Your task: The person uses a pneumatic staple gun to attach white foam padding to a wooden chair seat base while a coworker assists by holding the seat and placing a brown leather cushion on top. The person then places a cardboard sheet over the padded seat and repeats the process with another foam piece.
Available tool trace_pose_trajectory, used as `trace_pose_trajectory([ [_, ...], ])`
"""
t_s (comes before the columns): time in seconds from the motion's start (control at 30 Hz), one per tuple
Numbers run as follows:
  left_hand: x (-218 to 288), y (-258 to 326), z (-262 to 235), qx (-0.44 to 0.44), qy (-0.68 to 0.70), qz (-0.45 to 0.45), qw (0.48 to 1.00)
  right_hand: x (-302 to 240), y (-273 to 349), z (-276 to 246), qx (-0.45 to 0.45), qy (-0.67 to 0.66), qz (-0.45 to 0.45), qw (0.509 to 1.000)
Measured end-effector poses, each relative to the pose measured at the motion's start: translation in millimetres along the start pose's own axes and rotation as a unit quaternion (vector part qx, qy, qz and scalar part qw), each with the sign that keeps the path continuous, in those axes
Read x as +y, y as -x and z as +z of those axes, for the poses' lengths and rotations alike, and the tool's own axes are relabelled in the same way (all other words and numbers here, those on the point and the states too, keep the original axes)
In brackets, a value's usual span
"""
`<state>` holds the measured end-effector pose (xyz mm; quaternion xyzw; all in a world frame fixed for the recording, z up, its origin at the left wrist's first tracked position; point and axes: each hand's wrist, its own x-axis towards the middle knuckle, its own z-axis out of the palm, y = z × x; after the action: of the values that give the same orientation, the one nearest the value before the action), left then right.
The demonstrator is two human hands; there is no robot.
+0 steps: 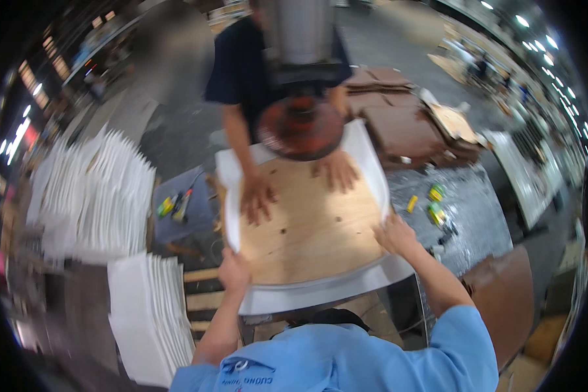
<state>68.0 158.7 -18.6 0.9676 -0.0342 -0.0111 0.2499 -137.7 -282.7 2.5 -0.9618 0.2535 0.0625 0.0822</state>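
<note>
Far left, fanned stacks of white sheets [91, 196] stand by the bench. My left hand [234, 269] is closed over the near-left edge of the white sheet [320, 291], which lies under a plywood board [310, 225] in the middle of the table. My right hand [395, 235] grips the sheet's upturned right edge. Across from me, a co-worker's hands [258, 199] press flat on the board, below a round red press head [300, 127].
</note>
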Motion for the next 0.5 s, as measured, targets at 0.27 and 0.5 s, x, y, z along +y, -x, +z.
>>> trace_pose_trajectory([
  [0.27,0.9,-35.8,-16.4,-0.015,0.204,-0.087,0.975,58.6,-57.9,-1.5,0.023,-0.458,0.293,0.839],
  [0.5,18.9,-29.9,-4.9,-0.017,0.211,-0.010,0.977,23.0,-57.3,7.7,0.197,-0.253,0.126,0.939],
])
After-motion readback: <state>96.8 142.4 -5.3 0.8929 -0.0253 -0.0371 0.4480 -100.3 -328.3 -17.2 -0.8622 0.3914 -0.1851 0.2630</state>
